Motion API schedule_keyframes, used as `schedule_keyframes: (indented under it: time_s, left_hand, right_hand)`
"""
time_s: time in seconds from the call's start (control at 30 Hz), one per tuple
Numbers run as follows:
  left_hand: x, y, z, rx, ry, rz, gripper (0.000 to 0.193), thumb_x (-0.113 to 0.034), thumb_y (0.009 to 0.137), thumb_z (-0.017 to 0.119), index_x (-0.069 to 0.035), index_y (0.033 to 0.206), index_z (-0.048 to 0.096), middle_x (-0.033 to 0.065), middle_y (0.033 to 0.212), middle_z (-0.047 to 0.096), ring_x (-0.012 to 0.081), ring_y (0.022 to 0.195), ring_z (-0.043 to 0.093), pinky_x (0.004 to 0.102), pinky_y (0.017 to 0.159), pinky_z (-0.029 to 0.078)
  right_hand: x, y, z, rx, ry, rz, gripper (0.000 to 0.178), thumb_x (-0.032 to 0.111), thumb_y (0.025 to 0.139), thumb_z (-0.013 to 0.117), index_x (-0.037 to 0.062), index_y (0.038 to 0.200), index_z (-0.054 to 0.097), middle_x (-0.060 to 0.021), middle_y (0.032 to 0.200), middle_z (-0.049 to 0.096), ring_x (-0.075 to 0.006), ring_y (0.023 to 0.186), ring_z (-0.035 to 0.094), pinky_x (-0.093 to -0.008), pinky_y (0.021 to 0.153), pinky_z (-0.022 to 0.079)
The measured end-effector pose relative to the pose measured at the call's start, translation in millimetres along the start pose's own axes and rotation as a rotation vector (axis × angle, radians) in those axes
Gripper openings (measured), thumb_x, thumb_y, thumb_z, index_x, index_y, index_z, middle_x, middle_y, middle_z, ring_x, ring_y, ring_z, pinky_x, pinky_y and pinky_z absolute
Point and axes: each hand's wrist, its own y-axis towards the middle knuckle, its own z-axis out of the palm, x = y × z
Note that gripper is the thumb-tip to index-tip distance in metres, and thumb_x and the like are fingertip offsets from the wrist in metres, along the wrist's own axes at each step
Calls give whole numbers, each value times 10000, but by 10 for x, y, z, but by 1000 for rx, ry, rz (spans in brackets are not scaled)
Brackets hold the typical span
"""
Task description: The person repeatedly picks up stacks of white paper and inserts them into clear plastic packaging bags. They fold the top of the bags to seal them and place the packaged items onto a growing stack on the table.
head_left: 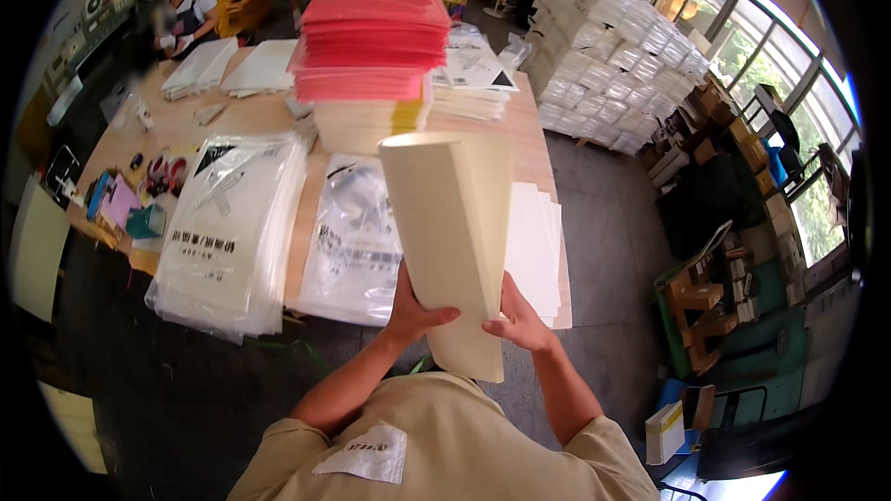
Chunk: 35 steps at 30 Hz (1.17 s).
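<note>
Between my two hands stands a curled stack of cream paper sheets (445, 241), upright, its sides bent inward. My left hand (415, 311) grips its left side, thumb across the front. On the right side my right hand (522, 317) closes round the edge, thumb also in front. The fingers behind the paper are hidden. Just beyond, a clear plastic paper bag with dark print (348, 241) lies flat on the table. White sheets (535, 255) lie on the table to the right of the paper.
A tall pile of red and pink sheets (371, 42) rises at the table's middle. Bagged paper packs (227, 232) are stacked at left, near tape rolls (167, 172). Wrapped bundles (622, 60) form a high stack at right. Other people (190, 14) sit at the far side.
</note>
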Motion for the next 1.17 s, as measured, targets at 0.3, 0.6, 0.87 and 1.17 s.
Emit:
schedule_keyframes:
  time_s: [0.3,0.6,0.87,1.17]
  left_hand:
    - [-51,-92,-201,38,-55,43,941,-216,652,903,-51,1387,339,80,1298,467,204,1224,463,381,1031,410]
    - [-90,-45,-264,6,-271,-128,857,-198,690,871,-31,1361,365,76,1243,503,188,1176,497,364,982,457]
    - [-152,-45,-315,217,67,-62,1032,-407,703,878,-52,1476,294,130,1383,467,264,1306,439,430,1087,360]
    - [-371,-516,-1847,565,2042,158,644,-495,696,788,-123,1197,630,82,1171,570,240,1181,483,428,1043,344]
  right_hand:
    - [194,94,382,-141,160,163,592,36,850,723,-5,1363,429,-122,1274,571,-180,1192,529,-343,1004,447]
    - [152,-57,506,-206,67,151,735,118,766,795,-44,1377,419,-132,1260,591,-203,1152,565,-340,975,461]
    - [17,-212,306,-449,6,164,295,-6,856,710,-84,1135,655,-75,952,714,-110,816,648,-243,733,516]
    - [-320,-1094,-4,-542,-609,165,306,62,855,710,47,1161,709,-78,974,746,-132,965,643,-251,832,500]
